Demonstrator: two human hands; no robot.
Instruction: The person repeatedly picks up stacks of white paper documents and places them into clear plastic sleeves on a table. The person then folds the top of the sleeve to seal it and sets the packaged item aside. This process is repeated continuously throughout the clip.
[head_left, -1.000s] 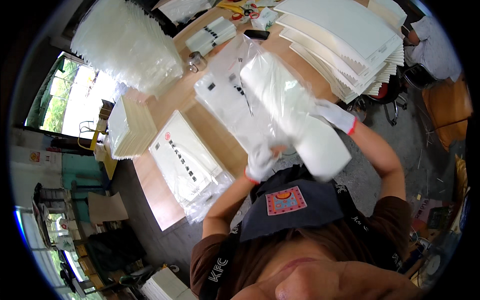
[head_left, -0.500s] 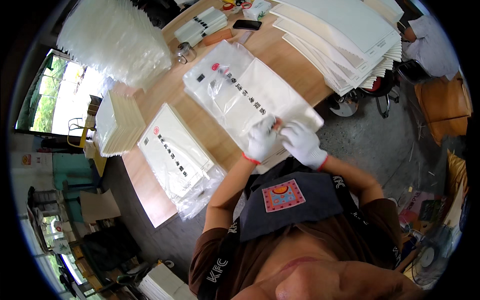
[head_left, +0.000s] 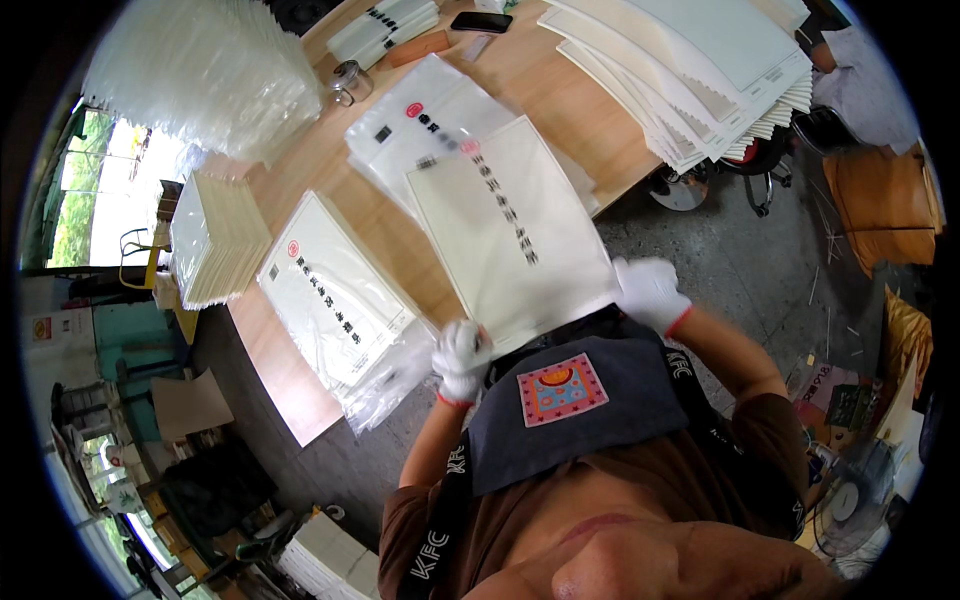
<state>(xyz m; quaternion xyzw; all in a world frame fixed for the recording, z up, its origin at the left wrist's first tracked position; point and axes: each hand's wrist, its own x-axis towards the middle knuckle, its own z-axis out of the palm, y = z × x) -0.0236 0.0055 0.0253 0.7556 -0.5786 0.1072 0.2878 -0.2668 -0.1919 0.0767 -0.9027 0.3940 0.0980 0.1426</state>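
One held bag [head_left: 510,235] overhangs the near edge of the table [head_left: 295,395]. Left hand [head_left: 463,360] and right hand [head_left: 650,295], together earlier, now occupy separate corners: left fingers clamped on it, right (blurred) cannot be judged.

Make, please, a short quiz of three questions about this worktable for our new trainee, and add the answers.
1. True or false: the left hand and the right hand are both at the near edge of the printed plastic bag in front of the person.

2. Which colour is the round mark on that bag?
A) green
B) blue
C) red

3. What lies between the clear jar and the black smartphone?

Key:
1. True.
2. C.
3. The reddish-brown block.
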